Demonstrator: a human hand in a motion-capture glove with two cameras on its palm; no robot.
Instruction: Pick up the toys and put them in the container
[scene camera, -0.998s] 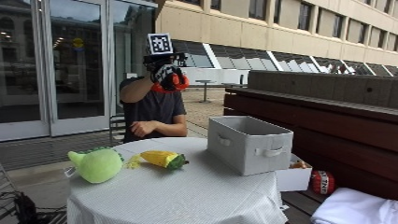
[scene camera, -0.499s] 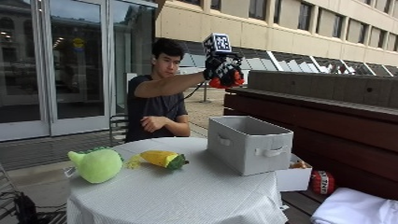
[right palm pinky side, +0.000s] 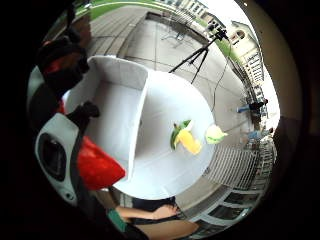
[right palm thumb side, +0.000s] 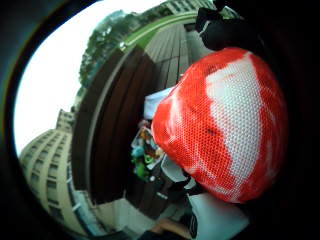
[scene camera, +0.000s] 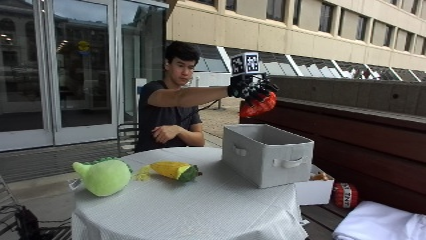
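Note:
My gloved right hand is stretched out above the far end of the grey fabric container and holds a red and white toy, which hangs under the fingers. That toy fills the thumb side palm view and shows red at the little finger side. The container's inside looks bare. On the round white table lie a green plush toy and a yellow corn toy, also seen as the corn toy and green plush from above.
The person's bare hand rests at the table's far edge. A white box with small things and a red ball sit on the wooden bench to the right. A tripod stands on the pavement beyond the table.
The gloved hand has swung from in front of the person's face out to the right and lowered, now over the container, still holding the red toy.

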